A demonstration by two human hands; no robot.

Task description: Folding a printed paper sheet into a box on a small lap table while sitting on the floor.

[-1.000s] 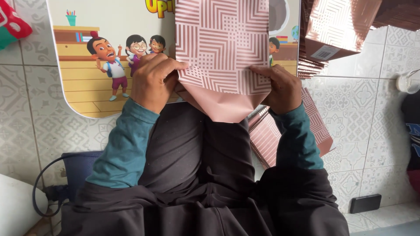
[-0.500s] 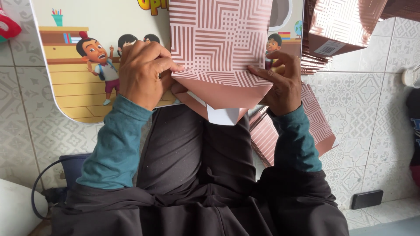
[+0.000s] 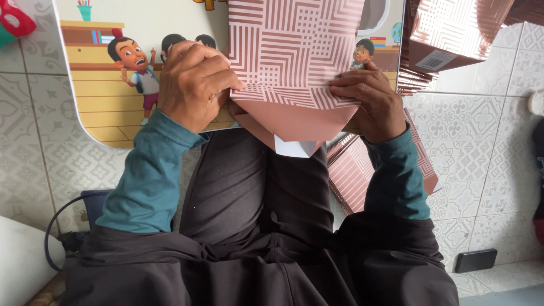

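A flat paper bag [image 3: 294,51] with a rose-and-white maze pattern lies on a small cartoon-printed table [image 3: 107,96] over my lap. Its lower end is folded up into a plain pink flap [image 3: 294,122] with a white tip hanging over the table's edge. My left hand [image 3: 192,85] presses the bag's left edge at the fold, fingers curled on it. My right hand [image 3: 368,99] holds down the fold's right corner.
A stack of the same patterned bags [image 3: 354,170] lies on the tiled floor by my right knee. More folded bags [image 3: 453,34] are piled at the top right. A dark phone [image 3: 475,259] lies on the tiles at lower right; a black cable [image 3: 56,226] runs at lower left.
The bag's lower flap has been folded up and flattened, with a white tip now showing. Both hands slid outward onto the fold's two ends. The view has moved closer.
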